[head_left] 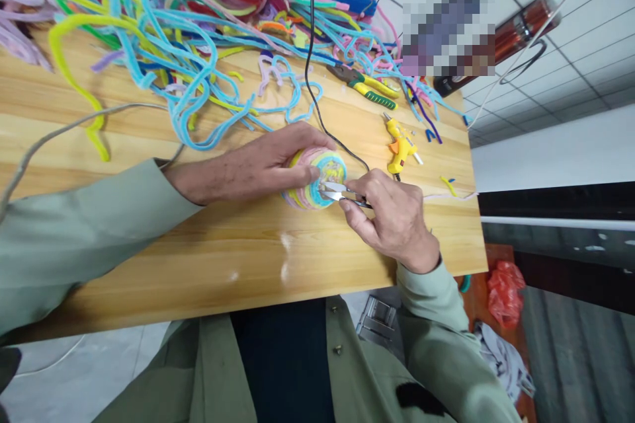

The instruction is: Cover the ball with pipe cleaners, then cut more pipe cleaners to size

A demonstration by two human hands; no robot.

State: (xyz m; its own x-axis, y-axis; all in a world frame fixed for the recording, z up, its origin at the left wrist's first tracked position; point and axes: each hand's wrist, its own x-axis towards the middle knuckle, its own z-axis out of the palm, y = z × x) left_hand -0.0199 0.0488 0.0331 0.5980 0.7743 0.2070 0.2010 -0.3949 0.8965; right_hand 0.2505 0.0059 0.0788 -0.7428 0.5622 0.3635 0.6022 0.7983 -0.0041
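My left hand (290, 162) is closed round a rounded piece (302, 200) made of wound fuzzy stems in pink, yellow and light blue bands. It rests on or just over the wooden table. My right hand (389, 215) grips a small pair of metal scissors (333, 190) with dark handles. The bright blades touch or lie just over the blue-and-yellow end of the piece, which faces right. Whether anything is between the blades I cannot tell.
Loose pipe cleaners (198, 59) heap along the back of the table (208, 271). Behind my hands lie pliers (364, 87) and a yellow glue gun (399, 145). A black cable (310, 46) hangs across. A red-brown thermos (520, 30) lies at the back right.
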